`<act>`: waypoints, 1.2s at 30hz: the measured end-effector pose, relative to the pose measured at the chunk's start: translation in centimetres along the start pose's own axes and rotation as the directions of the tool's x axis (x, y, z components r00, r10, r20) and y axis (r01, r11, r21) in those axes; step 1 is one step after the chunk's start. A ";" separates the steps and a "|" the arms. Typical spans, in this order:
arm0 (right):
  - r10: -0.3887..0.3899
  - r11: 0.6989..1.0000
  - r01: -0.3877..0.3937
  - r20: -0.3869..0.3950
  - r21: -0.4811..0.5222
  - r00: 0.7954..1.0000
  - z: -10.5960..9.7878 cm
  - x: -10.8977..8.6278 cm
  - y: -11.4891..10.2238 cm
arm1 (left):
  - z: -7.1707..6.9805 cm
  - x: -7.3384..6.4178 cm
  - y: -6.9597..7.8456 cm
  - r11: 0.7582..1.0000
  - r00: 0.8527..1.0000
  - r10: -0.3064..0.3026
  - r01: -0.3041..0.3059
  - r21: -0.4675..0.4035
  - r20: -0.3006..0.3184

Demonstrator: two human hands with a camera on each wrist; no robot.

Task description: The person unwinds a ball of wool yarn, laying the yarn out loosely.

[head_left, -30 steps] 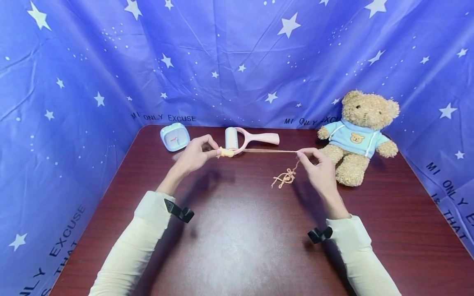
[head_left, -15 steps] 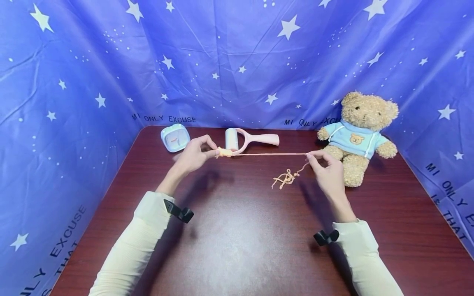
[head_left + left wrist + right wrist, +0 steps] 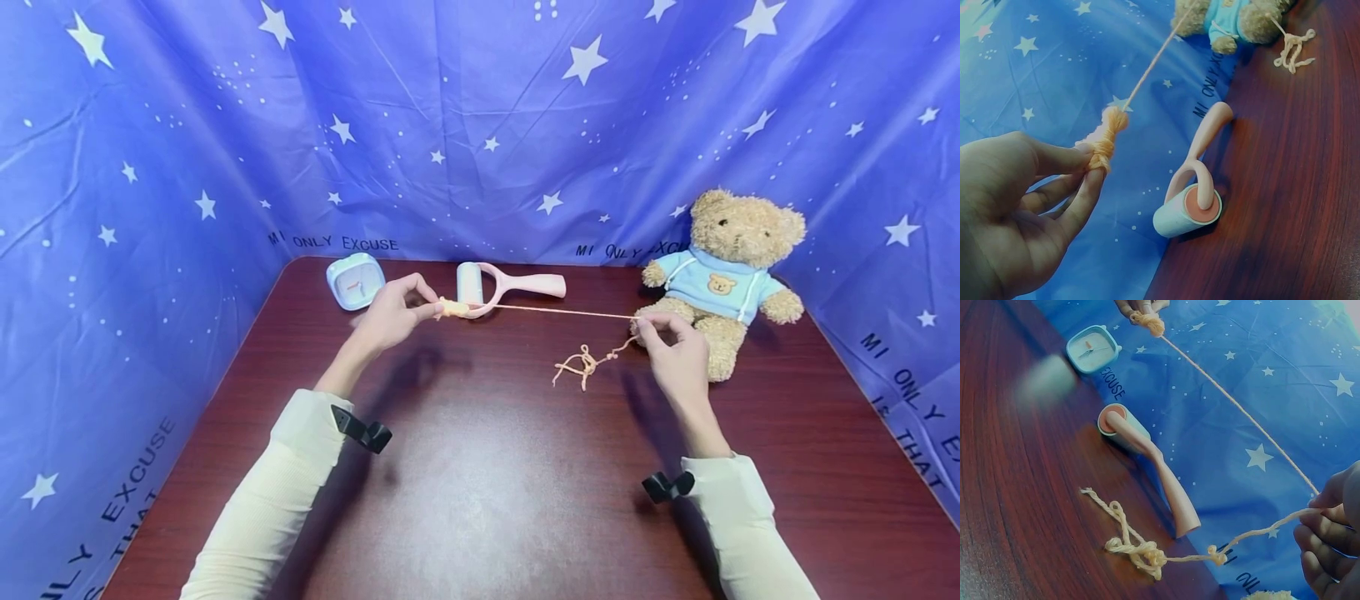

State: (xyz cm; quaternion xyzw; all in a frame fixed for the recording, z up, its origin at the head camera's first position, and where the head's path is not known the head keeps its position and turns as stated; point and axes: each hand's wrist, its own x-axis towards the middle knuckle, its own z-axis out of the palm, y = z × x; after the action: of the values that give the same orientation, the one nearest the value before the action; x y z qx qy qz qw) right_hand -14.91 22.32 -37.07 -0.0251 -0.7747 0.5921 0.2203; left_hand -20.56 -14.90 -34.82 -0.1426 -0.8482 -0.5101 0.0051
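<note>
A small wound bundle of light orange yarn (image 3: 1107, 137) is pinched between the thumb and fingers of my left hand (image 3: 393, 312), above the table. From it a single strand (image 3: 1241, 409) runs straight and taut to my right hand (image 3: 678, 346), whose thumb and index finger pinch it. Past the right fingertips the yarn hangs slack. Its knotted, tangled tail (image 3: 1141, 547) lies low, over the table in the head view. Behind the strand is a lint roller (image 3: 471, 283) with a pink handle, lying on the table.
A light blue alarm clock (image 3: 356, 282) stands at the back left, beside my left hand. A teddy bear (image 3: 722, 287) in a blue sweater sits at the right, just behind my right hand. A blue starry curtain (image 3: 480, 125) surrounds the dark red table (image 3: 480, 467).
My right hand has moved to the right and slightly nearer, lengthening the taut strand. The tangled tail has been pulled a little with it. My left hand stays almost still.
</note>
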 end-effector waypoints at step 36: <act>0.124 0.941 -0.185 -0.219 -0.284 0.968 -4.5 0.4 3.5 | -0.7 0.1 0.3 0.998 0.999 -0.035 0.036 0.044 -0.032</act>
State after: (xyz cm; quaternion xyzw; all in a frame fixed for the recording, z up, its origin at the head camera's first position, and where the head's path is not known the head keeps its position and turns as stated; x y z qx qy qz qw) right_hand -14.37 27.55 -39.24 -0.1781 -0.8259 0.4768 0.2424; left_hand -20.64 -15.32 -34.25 -0.1193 -0.8615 -0.4934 0.0126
